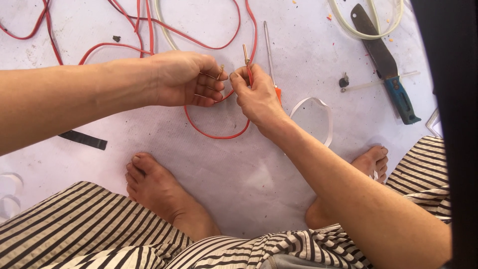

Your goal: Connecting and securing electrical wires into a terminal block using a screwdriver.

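My left hand (186, 78) is closed around one end of a thin red wire (214, 135), with bare copper strands showing at my fingertips. My right hand (256, 94) pinches the wire's other end, and its stripped copper tip (245, 51) points up above my thumb. The two hands are almost touching, a finger's width apart. Between them the red wire hangs down in a loop on the white floor covering (239, 174).
A screwdriver with an orange handle (269, 55) lies just behind my right hand. A knife with a teal handle (386, 67) and a cream cable (366, 30) lie at the upper right. More red wire (149, 30) snakes across the top. My bare feet (154, 187) rest below.
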